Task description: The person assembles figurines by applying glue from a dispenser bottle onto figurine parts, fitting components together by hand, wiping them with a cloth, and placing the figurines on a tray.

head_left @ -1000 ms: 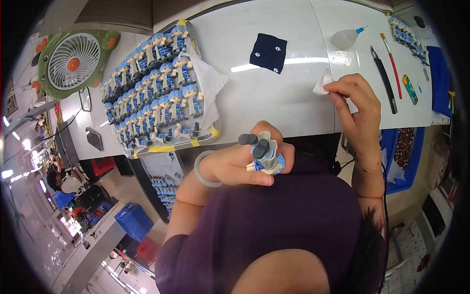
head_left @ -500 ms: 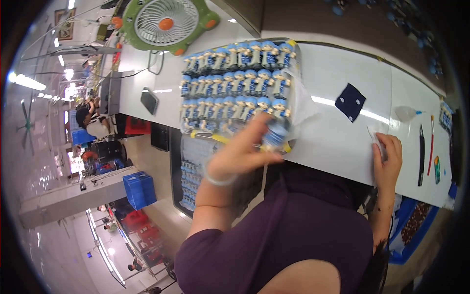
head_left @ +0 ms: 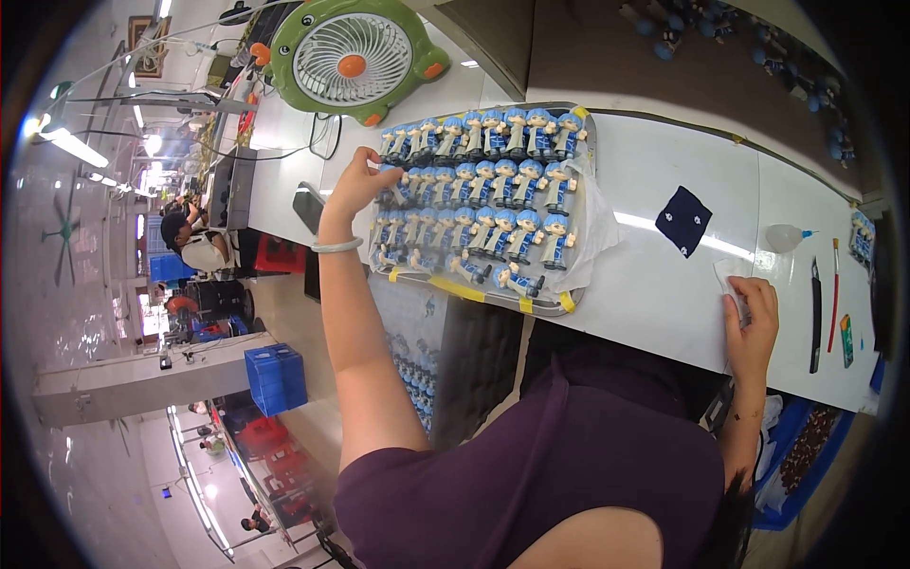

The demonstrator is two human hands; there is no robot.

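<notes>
A shallow tray (head_left: pixel 455 287) edged with yellow tape holds rows of small blue-haired figurines (head_left: pixel 505 180), most of them standing. Along its near side some lie down, among them one figurine (head_left: pixel 518 282) by the near right corner. My left hand (head_left: pixel 355 185) is at the tray's left end, thumb and forefinger apart beside the end figurines of the second row; whether they touch one is hard to make out. On the right of the white table, my right hand (head_left: pixel 754 318) rests with its fingers closed on a white cloth or tissue (head_left: pixel 728 275).
A green fan (head_left: pixel 351 66) stands behind the tray, and a phone (head_left: pixel 308 206) lies left of it. To the right are a dark blue cloth (head_left: pixel 683 222), a small squeeze bottle (head_left: pixel 785 237), a black pen-like tool (head_left: pixel 815 313) and a red brush (head_left: pixel 834 299).
My left hand has let go of the figurine it held near the tray's near right corner and moved left and away to the tray's left end. My right hand stays in place.
</notes>
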